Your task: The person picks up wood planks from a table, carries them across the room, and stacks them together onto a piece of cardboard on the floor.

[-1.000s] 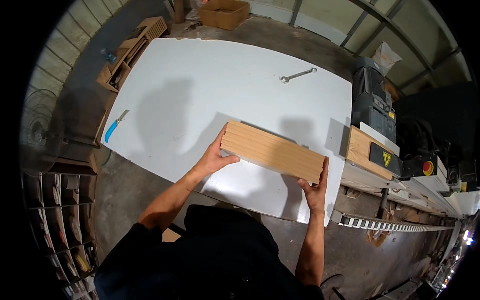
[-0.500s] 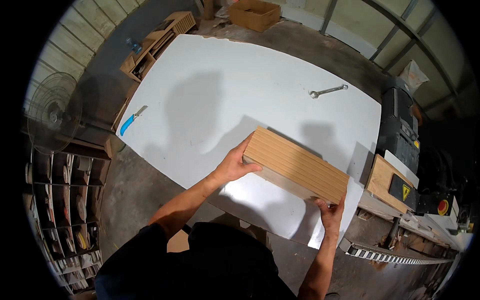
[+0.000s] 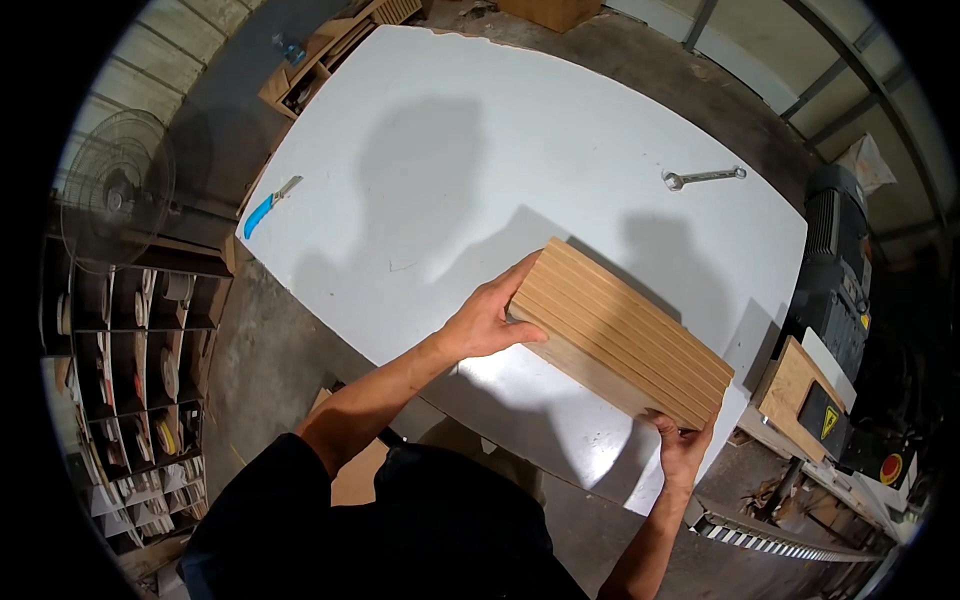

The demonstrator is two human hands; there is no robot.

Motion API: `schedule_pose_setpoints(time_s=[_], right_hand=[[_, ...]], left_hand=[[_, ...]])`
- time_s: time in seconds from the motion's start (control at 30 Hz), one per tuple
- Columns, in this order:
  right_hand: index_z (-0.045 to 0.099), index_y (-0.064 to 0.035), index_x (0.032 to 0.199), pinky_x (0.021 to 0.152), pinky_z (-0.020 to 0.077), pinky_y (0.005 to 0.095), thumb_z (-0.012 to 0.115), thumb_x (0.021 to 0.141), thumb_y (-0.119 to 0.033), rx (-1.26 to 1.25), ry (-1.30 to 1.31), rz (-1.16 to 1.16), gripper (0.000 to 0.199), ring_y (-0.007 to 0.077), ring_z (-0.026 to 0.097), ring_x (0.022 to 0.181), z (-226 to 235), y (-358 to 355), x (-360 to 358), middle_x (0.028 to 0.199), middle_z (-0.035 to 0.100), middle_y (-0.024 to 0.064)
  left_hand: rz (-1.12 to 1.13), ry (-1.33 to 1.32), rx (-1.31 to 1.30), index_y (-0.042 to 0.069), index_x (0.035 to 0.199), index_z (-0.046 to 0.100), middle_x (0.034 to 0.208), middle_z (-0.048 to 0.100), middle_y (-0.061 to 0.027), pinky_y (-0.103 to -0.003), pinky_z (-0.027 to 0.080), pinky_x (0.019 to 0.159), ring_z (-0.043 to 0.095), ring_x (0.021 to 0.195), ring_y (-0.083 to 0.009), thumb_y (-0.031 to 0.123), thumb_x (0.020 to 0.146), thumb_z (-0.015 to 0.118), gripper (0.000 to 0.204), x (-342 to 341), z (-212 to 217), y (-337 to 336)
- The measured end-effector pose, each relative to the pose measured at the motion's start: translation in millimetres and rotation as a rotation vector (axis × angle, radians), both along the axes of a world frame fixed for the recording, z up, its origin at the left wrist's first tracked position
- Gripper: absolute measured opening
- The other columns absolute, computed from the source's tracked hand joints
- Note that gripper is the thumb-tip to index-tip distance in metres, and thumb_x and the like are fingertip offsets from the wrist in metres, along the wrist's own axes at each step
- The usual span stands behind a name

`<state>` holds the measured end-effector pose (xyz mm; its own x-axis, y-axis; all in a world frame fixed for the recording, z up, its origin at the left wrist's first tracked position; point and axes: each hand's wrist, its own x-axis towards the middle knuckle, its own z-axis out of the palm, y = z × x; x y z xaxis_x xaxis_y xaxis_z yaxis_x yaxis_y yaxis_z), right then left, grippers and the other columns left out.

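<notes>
Between my two hands is a stack of light brown wooden strips (image 3: 625, 335), squared up into a block over the near right part of the white table (image 3: 420, 190). My left hand (image 3: 490, 318) grips its left end, thumb along the near side. At the right end my right hand (image 3: 685, 445) holds it, thumb on the near face and fingers round the end. The block lies slantwise, its right end nearer me. Whether its underside touches the table cannot be told. A blue-handled knife (image 3: 265, 212) lies at the table's left edge, a metal combination wrench (image 3: 705, 178) at the far right.
A black machine (image 3: 838, 235) with a red stop button (image 3: 891, 467) stands along the right side. To the left are a caged fan (image 3: 118, 195) and a shelf of pigeonholes (image 3: 140, 375) holding discs and rolls. A cardboard box (image 3: 550, 12) sits beyond the table.
The view has shifted, so the table and tools appear moved within it. Both hands keep their grip on the stack of wooden strips, which lies at much the same slant.
</notes>
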<state>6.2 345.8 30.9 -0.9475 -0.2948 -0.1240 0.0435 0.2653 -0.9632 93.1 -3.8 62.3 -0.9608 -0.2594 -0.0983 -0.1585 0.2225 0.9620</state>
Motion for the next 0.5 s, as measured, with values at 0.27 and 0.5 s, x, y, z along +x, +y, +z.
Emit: schedule_pose_setpoints(time_s=[0.27, 0.5], right_hand=[[0.024, 0.0003, 0.145, 0.101, 0.0374, 0.0342, 0.088, 0.065, -0.028, 0.032, -0.016, 0.012, 0.106, 0.0218, 0.047, 0.117, 11.5, 2.8, 10.4, 0.133, 0.046, 0.0136], [0.026, 0.0043, 0.141, 0.112, 0.0184, 0.0444, 0.061, 0.076, -0.065, 0.284, 0.311, 0.112, 0.101, 0.0354, 0.025, 0.137, 11.1, -0.1, 40.9, 0.145, 0.028, 0.0229]], left_hand=[[-0.046, 0.015, -0.089, 0.004, 0.148, 0.020, 0.148, 0.035, -0.0156, -0.039, 0.035, 0.108, 0.038, 0.134, -0.0302, 0.019, 0.069, 0.081, 0.100, 13.4, 5.0, 2.7], [-0.112, 0.168, -0.235, 0.006, 0.149, 0.015, 0.150, 0.031, -0.0134, -0.040, 0.037, 0.109, 0.037, 0.134, -0.0308, 0.013, 0.071, 0.079, 0.101, 52.1, -0.5, 8.1]])
